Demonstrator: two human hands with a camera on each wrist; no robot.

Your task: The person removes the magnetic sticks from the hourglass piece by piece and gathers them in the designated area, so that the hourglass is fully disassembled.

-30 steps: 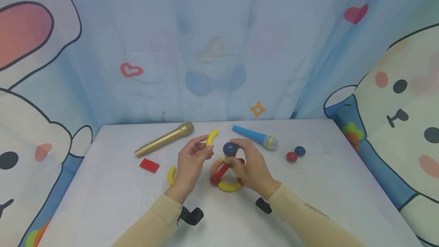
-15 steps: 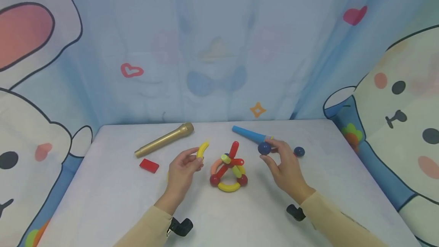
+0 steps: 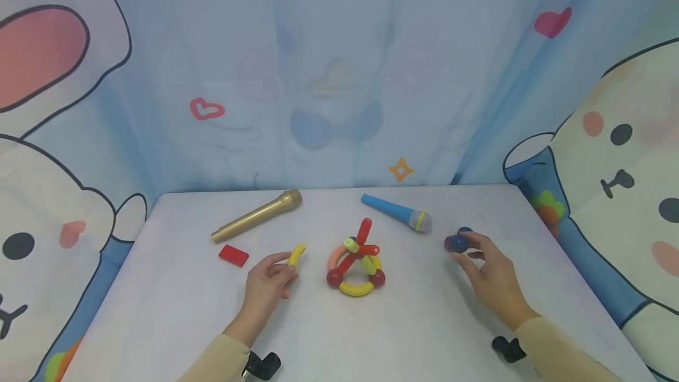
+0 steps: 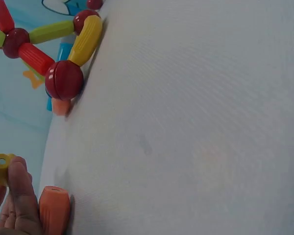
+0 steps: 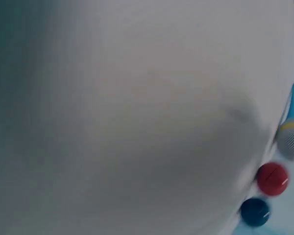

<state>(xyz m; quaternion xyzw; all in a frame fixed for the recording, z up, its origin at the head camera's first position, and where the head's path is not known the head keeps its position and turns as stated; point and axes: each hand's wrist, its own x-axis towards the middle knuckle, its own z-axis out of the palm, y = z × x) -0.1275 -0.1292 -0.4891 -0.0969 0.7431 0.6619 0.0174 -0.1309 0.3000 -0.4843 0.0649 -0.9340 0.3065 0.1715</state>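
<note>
My left hand [image 3: 264, 285] pinches a yellow curved magnetic stick [image 3: 297, 254], held up left of the built piece; the stick's round end faces the left wrist camera. Just under those fingers an orange stick [image 4: 54, 210] lies on the table, mostly hidden from the head view. My right hand [image 3: 493, 279] holds a dark blue ball [image 3: 457, 244] between thumb and fingers. It overlaps a red ball [image 5: 272, 178] and another blue ball [image 3: 465, 230] on the table. In the middle stands a frame of magnetic sticks and balls [image 3: 356, 289], with red sticks poking up.
A gold toy microphone [image 3: 257, 216] lies at the back left, with a red block [image 3: 233, 255] in front of it. At the back right is a blue toy microphone [image 3: 395, 211]. The white table [image 3: 403, 335] ends at a printed blue curtain [image 3: 339, 134].
My right hand has carried the blue ball away from the built frame, rightward to the loose balls. My left hand has drawn back left and lower, still holding the yellow stick.
</note>
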